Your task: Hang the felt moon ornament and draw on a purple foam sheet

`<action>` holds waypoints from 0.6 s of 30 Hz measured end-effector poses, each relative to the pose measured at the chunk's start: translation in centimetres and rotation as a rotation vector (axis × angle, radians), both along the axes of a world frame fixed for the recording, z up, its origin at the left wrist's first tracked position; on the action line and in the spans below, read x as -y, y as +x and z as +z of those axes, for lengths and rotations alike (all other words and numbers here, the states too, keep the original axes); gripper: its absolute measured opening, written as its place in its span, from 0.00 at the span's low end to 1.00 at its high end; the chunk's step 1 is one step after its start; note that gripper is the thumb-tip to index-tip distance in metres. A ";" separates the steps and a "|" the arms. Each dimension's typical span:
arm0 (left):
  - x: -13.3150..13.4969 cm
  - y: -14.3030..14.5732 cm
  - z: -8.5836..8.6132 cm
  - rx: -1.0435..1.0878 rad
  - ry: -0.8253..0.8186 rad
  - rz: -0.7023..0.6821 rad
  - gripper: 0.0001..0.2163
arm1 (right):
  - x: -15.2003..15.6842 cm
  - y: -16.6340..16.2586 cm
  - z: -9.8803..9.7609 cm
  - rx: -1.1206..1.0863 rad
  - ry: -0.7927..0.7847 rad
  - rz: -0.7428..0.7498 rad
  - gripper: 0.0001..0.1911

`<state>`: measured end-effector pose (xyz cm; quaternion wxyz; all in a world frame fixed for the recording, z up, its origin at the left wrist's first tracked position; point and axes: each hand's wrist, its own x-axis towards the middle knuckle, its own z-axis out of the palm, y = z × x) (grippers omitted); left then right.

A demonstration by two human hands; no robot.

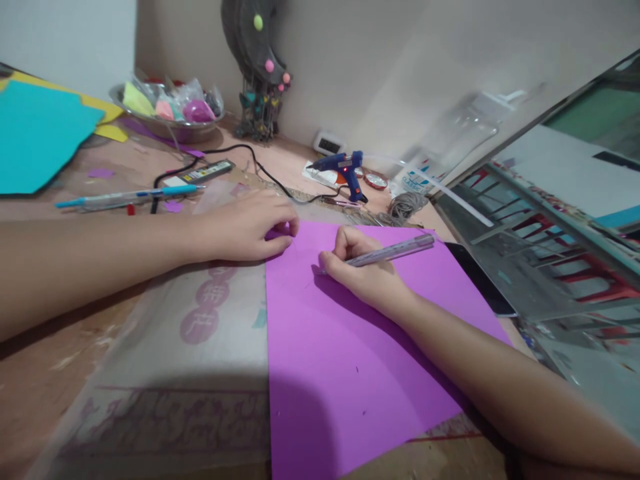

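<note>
A purple sheet of craft foam or paper (320, 347) lies over a printed plastic bag (230, 360). At its top left corner my left hand (257, 223) rests with curled fingers, the thumb and forefinger closing on the sheet's edge. My right hand (363, 267) pinches a clear-barrelled pen (395, 251), its tip down at the upper part of the purple sheet. Faint short lines show near the tip. Several small dark marks dot the lower part of the sheet. A dark phone (480, 280) lies partly beneath the sheet's right edge.
A blue glue gun (340, 167) with a lit red light and a black cord (245, 150) stands behind the sheet. To the left lie a blue pen (130, 197), a utility knife (207, 171) and turquoise sheets (45, 133). A metal bowl (187, 130) holds packets.
</note>
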<state>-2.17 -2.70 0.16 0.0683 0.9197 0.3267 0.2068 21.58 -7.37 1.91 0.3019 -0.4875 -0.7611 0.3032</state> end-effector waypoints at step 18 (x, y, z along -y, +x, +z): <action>0.1 0.0 0.1 -0.029 -0.010 0.011 0.10 | -1.4 0.4 -0.5 -0.026 0.079 -0.032 0.16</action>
